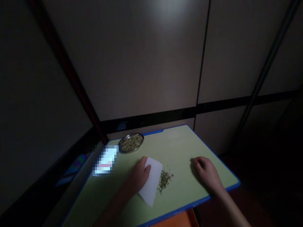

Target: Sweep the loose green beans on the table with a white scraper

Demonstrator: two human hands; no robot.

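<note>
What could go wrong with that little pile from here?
The left hand holds white paper right beside the loose pile of small bits, so a careless sweep might scatter them across the table. The metal plate, covered in similar-looking bits, sits close to the table's far edge; a bump could perhaps spill them.

Homelike room: panelled wall (146, 69), table (180, 145)

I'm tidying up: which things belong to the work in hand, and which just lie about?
Work in hand: white paper, held in the left hand; green-brown bits beside it; likely the metal dish of similar bits.

Probably lying about: bright pixelated rectangle; orange item, partly hidden.
</note>
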